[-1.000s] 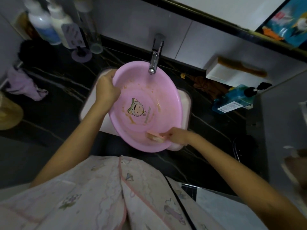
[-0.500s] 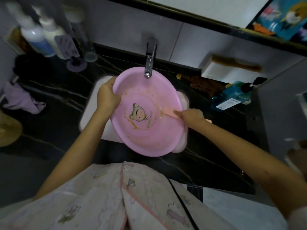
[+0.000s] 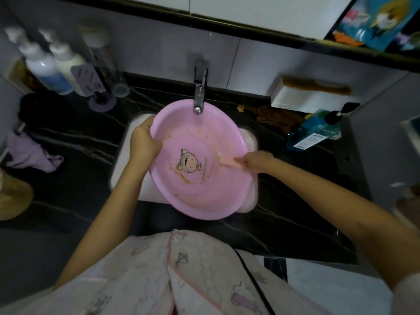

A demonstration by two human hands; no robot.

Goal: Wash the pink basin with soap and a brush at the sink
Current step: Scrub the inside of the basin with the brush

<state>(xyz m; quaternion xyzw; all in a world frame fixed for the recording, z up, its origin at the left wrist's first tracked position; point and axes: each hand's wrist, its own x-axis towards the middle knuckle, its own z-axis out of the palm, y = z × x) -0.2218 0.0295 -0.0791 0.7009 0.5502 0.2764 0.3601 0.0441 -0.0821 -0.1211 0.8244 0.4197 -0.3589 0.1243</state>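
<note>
Your left hand (image 3: pixel 145 140) has its fingers curled tight over the rim of the basin (image 3: pixel 204 192) at the basin's 9 o'clock, and it holds the basin tilted. The fingers of your right hand (image 3: pixel 258 161) are closed round the near end of the brush (image 3: pixel 229 164) at the basin's 3 o'clock. They are too blurred to tell one from another. The brush tip lies against the inner wall on that side, among the brown smears (image 3: pixel 181 178) that streak the inside.

The pink basin sits over the white sink (image 3: pixel 127 160) and covers most of it. The tap (image 3: pixel 200 92) hangs just above its far rim at 12 o'clock.

A cartoon sticker (image 3: pixel 187 164) sits in the middle of the basin floor. The line of writing beside it is too small to read.

On the black counter (image 3: pixel 79 142):
- At 10 o'clock, well apart from the basin, stand two white pump bottles (image 3: pixel 52 69).
- At 9 o'clock lies a purple cloth (image 3: pixel 31 153).
- At 2 o'clock a white box (image 3: pixel 304 98) sits against the wall.
- Just below the box a blue bottle (image 3: pixel 316 130) lies on its side. Its white label cannot be read.

Nothing stands between your hands and the basin.
</note>
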